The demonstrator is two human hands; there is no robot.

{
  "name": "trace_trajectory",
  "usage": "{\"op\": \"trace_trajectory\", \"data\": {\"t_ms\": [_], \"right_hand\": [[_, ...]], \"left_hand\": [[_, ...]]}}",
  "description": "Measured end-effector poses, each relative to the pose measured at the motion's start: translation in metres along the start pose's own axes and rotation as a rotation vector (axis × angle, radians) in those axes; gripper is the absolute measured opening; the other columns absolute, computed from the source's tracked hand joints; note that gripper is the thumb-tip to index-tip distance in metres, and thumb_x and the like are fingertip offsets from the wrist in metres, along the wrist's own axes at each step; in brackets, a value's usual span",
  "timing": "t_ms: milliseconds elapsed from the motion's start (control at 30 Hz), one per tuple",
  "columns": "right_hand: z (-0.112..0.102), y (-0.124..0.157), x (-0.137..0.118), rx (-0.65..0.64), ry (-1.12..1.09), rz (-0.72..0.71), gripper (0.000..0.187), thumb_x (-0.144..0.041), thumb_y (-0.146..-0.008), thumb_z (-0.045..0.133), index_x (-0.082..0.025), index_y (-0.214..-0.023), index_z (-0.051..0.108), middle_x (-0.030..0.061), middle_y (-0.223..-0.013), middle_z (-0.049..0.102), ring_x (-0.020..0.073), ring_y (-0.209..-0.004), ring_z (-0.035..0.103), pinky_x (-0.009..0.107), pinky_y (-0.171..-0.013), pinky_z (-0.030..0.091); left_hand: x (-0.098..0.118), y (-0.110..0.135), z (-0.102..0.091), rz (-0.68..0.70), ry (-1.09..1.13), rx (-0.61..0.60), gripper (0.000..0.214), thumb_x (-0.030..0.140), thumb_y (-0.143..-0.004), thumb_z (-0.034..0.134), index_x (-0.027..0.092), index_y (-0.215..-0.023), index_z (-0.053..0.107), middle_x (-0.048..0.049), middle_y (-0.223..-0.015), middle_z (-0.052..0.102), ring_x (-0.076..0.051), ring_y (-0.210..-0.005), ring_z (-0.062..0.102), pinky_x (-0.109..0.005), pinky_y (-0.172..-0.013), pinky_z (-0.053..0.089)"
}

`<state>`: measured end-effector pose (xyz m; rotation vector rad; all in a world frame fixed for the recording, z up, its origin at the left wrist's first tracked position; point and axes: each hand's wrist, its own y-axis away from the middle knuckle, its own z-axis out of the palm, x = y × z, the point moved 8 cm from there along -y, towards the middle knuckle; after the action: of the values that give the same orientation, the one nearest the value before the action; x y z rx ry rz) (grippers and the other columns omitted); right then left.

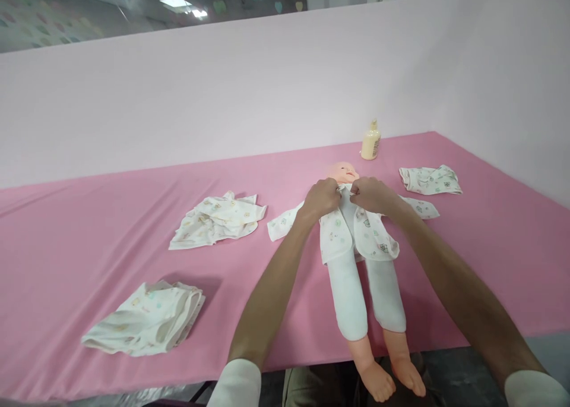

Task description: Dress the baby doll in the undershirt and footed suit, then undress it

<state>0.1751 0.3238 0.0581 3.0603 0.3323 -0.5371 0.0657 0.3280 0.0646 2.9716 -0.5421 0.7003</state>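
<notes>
A baby doll point(346, 303) lies on its back on the pink-covered table, its feet past the front edge. It wears a white patterned baby shirt point(335, 239), which hangs apart down the front over the white cloth body. My left hand point(324, 198) is closed on the shirt's edge near the neck, on the left side. Opposite it, my right hand point(371, 194) pinches the other edge of the shirt at the neck. Both sleeves stretch out sideways on the table. My hands partly hide the doll's chin and upper chest.
A crumpled patterned shirt point(218, 220) lies left of the doll, and a folded patterned cloth point(146, 318) sits nearer the front left. Another folded garment point(431, 180) rests at the right. A cream pump bottle point(370, 141) stands by the white wall point(249, 98) behind the pink cover point(249, 288).
</notes>
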Motion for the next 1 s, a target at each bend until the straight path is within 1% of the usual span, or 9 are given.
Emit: {"op": "trace_trajectory", "data": {"t_ms": [133, 233, 300, 367, 500, 633, 767, 867, 1000], "right_hand": [[-0.013, 0.001, 0.006, 0.069, -0.196, 0.055, 0.026, -0.011, -0.075, 0.051, -0.022, -0.058, 0.035, -0.0038, -0.059, 0.034, 0.0113, -0.053, 0.031, 0.028, -0.052, 0.02], [-0.017, 0.002, 0.011, 0.083, -0.255, 0.106, 0.018, -0.011, -0.074, 0.051, -0.022, -0.062, 0.043, -0.0029, -0.062, 0.042, 0.0116, -0.054, 0.036, 0.028, -0.053, 0.021], [-0.019, 0.002, 0.013, 0.105, -0.217, 0.122, 0.018, -0.01, -0.074, 0.051, -0.022, -0.062, 0.043, -0.0021, -0.063, 0.043, 0.0124, -0.055, 0.038, 0.028, -0.054, 0.023], [-0.02, 0.001, 0.015, 0.12, -0.149, 0.124, 0.024, -0.01, -0.074, 0.051, -0.022, -0.058, 0.038, -0.0023, -0.06, 0.039, 0.0128, -0.055, 0.036, 0.028, -0.055, 0.023], [-0.019, 0.002, 0.021, 0.1, -0.095, 0.173, 0.032, -0.012, -0.076, 0.05, -0.023, -0.056, 0.028, -0.0031, -0.056, 0.03, 0.0125, -0.054, 0.029, 0.029, -0.054, 0.021], [-0.023, 0.006, 0.025, 0.102, -0.128, 0.218, 0.033, -0.017, -0.078, 0.052, -0.022, -0.057, 0.027, -0.0036, -0.055, 0.029, 0.0114, -0.052, 0.028, 0.029, -0.052, 0.021], [-0.019, 0.009, 0.02, 0.029, -0.247, 0.164, 0.036, -0.016, -0.075, 0.053, -0.022, -0.058, 0.022, -0.0051, -0.057, 0.022, 0.0092, -0.051, 0.022, 0.029, -0.05, 0.018], [-0.013, 0.008, 0.016, -0.037, -0.309, 0.107, 0.03, -0.015, -0.072, 0.054, -0.021, -0.057, 0.028, -0.0053, -0.057, 0.023, 0.0088, -0.051, 0.022, 0.028, -0.05, 0.017], [-0.011, 0.006, 0.015, -0.041, -0.343, 0.083, 0.021, -0.013, -0.069, 0.053, -0.021, -0.057, 0.037, -0.005, -0.058, 0.028, 0.0092, -0.052, 0.025, 0.028, -0.05, 0.018]], "left_hand": [[-0.003, -0.002, -0.016, -0.003, 0.073, 0.152, 0.028, 0.007, -0.076, 0.044, 0.019, -0.059, 0.027, 0.0008, -0.058, 0.033, -0.012, -0.056, 0.027, -0.031, -0.059, 0.019], [-0.009, 0.0, -0.023, -0.057, 0.098, 0.181, 0.034, 0.008, -0.074, 0.048, 0.019, -0.057, 0.02, 0.0016, -0.056, 0.024, -0.012, -0.055, 0.02, -0.031, -0.058, 0.017], [-0.012, 0.002, -0.025, -0.096, 0.091, 0.18, 0.038, 0.008, -0.073, 0.049, 0.019, -0.056, 0.016, 0.0019, -0.055, 0.018, -0.012, -0.055, 0.016, -0.031, -0.058, 0.016], [-0.013, 0.003, -0.024, -0.107, 0.088, 0.177, 0.039, 0.009, -0.074, 0.049, 0.019, -0.055, 0.016, 0.002, -0.054, 0.017, -0.011, -0.055, 0.015, -0.031, -0.058, 0.016], [-0.003, 0.003, -0.019, -0.035, 0.083, 0.154, 0.038, 0.01, -0.075, 0.049, 0.019, -0.055, 0.018, 0.0018, -0.054, 0.02, -0.011, -0.055, 0.019, -0.032, -0.059, 0.016], [0.008, 0.004, -0.012, 0.042, 0.049, 0.111, 0.038, 0.015, -0.082, 0.052, 0.019, -0.055, 0.026, 0.0007, -0.055, 0.031, -0.012, -0.057, 0.029, -0.031, -0.06, 0.019], [0.013, 0.005, -0.008, 0.071, 0.031, 0.066, 0.038, 0.015, -0.084, 0.048, 0.019, -0.055, 0.024, -0.0002, -0.052, 0.032, -0.014, -0.058, 0.033, -0.031, -0.061, 0.021], [0.015, 0.005, -0.005, 0.079, 0.007, 0.058, 0.038, 0.012, -0.083, 0.045, 0.02, -0.055, 0.021, -0.0006, -0.052, 0.031, -0.015, -0.058, 0.035, -0.031, -0.061, 0.022], [0.016, 0.003, 0.0, 0.078, -0.017, 0.064, 0.035, 0.012, -0.084, 0.043, 0.02, -0.055, 0.025, -0.0019, -0.056, 0.035, -0.016, -0.06, 0.039, -0.031, -0.061, 0.025]]}}
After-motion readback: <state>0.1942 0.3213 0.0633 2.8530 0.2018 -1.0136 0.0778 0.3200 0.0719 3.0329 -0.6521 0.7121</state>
